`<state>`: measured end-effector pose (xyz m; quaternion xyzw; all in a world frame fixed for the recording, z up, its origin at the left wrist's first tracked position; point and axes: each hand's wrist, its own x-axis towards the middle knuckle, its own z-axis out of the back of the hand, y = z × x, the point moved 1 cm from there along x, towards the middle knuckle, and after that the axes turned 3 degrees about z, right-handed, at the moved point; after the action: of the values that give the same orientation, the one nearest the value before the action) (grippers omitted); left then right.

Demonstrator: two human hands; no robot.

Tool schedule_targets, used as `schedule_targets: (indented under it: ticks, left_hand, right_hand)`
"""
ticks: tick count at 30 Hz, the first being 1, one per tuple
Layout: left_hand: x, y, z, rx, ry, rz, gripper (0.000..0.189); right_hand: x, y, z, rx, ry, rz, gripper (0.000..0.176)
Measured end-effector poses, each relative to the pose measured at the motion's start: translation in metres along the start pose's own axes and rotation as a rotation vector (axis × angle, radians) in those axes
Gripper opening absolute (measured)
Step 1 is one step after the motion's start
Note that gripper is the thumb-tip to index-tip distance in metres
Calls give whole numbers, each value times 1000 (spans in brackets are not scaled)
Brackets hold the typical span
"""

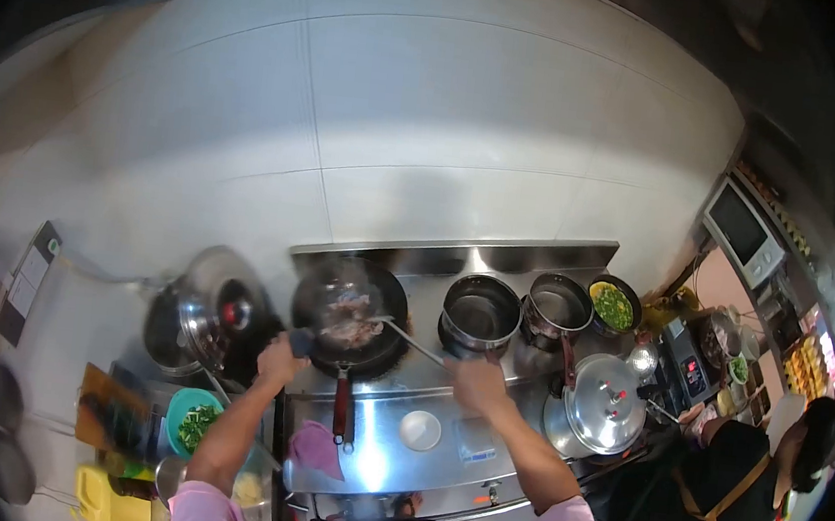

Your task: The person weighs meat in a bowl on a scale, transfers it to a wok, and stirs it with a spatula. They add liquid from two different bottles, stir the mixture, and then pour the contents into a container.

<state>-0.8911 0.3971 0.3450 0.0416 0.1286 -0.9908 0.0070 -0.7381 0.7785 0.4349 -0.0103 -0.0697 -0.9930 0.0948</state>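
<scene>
My right hand point(476, 383) is closed round a long-handled metal cooking utensil point(417, 345). Its far end reaches into a dark frying pan point(387, 288) on the stove; the shape of its head is blurred. Pale, pinkish sliced meat point(351, 326) lies in the pan, with some steam over it. My left hand point(279, 362) is closed at the pan's near left edge, on a small dark object point(301, 342) whose kind I cannot make out. The pan's brown handle point(341, 409) points toward me, between my arms, with neither hand on it.
Pots point(482, 312) and a pan of greens point(612, 306) stand to the right, behind a pressure cooker point(605, 404). A small white bowl point(419, 429) and purple cloth point(317, 450) lie in front. Left are a shiny lid point(218, 292) and a teal bowl point(180, 406). A co-worker point(708, 479) stands right.
</scene>
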Motion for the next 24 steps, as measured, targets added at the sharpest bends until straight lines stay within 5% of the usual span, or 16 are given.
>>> schedule_targets:
  ticks: [6,9,14,19,20,21,24]
  left_hand:
    - [-41,-2,-12,-443,-347,-58,74]
    - [-61,2,-5,-612,-411,-54,79]
    - [-107,21,22,-819,-484,-18,81]
    - [-178,89,44,-981,-602,88,83]
    - [-200,98,60,-1054,-621,112,85]
    - [-219,117,65,-997,-671,172,87]
    - [-276,183,65,-796,-801,450,91]
  right_hand:
    - [26,43,29,-189,229,127,24]
    - [49,67,-39,-165,180,208,20]
    - [92,75,-99,114,5,31,19]
    - [122,24,-8,453,337,-192,26]
    - [121,34,39,242,460,-77,25]
    - [145,-6,20,432,521,-94,23]
    - [160,16,64,343,606,-292,22]
